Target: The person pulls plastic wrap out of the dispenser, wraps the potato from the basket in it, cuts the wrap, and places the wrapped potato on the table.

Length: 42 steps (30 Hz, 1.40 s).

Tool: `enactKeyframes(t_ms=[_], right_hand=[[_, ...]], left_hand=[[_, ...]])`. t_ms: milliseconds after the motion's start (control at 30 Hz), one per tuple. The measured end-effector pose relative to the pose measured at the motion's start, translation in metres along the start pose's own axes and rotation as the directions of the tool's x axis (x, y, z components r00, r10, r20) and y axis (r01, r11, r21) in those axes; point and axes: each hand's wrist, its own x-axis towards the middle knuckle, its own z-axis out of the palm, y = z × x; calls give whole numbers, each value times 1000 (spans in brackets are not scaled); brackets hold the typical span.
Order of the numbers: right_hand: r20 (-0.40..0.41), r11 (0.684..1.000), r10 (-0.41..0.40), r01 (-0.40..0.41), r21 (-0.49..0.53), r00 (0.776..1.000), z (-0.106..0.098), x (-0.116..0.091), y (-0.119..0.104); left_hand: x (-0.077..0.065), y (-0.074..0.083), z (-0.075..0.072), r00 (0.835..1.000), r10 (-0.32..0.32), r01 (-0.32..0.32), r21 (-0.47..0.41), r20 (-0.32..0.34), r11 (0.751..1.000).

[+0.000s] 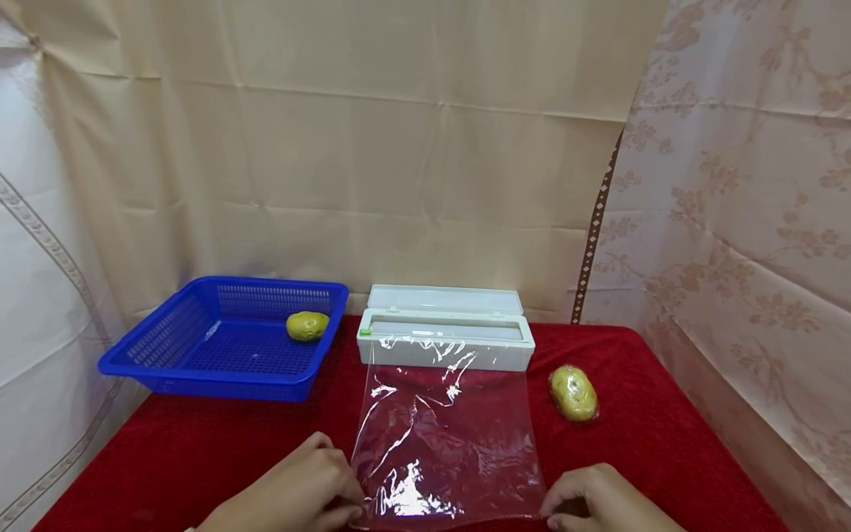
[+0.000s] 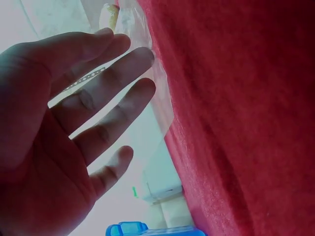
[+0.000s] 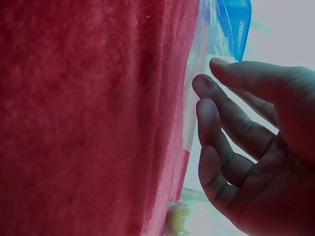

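A sheet of clear cling film (image 1: 452,443) stretches forward from a white cling film dispenser (image 1: 445,357), whose lid (image 1: 445,299) stands raised. My left hand (image 1: 299,484) pinches the near left corner of the film between thumb and index finger; in the left wrist view the other fingers (image 2: 115,115) spread loosely. At the near right corner, my right hand (image 1: 598,499) pinches the film with thumb and fingertips. To the right of the film lies a film-wrapped potato (image 1: 575,393). Another potato (image 1: 307,326) rests inside a blue plastic basket (image 1: 226,383).
A red cloth (image 1: 665,428) covers the table. The basket stands at the back left, beside the dispenser. Behind the table hangs a beige curtain (image 1: 332,162), and a floral cloth (image 1: 744,222) hangs on the right.
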Motion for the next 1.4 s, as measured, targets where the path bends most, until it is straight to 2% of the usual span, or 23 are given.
enactKeyframes(t_ms=[167,333,400,500,600,667,767,967,1133,1233,1400], right_hand=[[12,1000,-25,25,-1,1000,0,3,2],[45,997,-75,74,37,996,-1,6,2],[54,993,-112,110,45,992,-2,5,1],[37,990,-140,139,17,990,-6,6,-1],[-56,982,-175,170,-87,983,-9,12,-5],[-145,974,-186,163,-158,972,-11,20,-7],[-266,967,-195,139,-214,944,-13,38,-9],[-396,969,-124,25,-247,910,-19,79,-4],[-440,970,-43,-69,-234,897,-23,101,3],[-433,977,-28,-68,-204,901,-24,105,7],[-435,986,-1,-71,-150,900,-25,108,12]], left_hand=[[2,-5,2,1000,-1,1,-76,-2,997],[6,-8,5,1000,12,-14,-110,-20,994],[8,-10,5,1000,-13,12,-105,-13,994],[11,-13,4,996,-88,89,-97,11,991],[13,-17,2,982,-181,185,-99,44,978],[15,-20,1,970,-236,241,-98,63,966],[16,-24,0,956,-283,290,-100,83,952],[22,-32,-1,947,-304,314,-100,102,944],[24,-37,-1,936,-330,342,-103,122,934],[24,-38,-1,932,-340,353,-109,125,929],[26,-36,-7,938,-334,342,-96,90,935]])
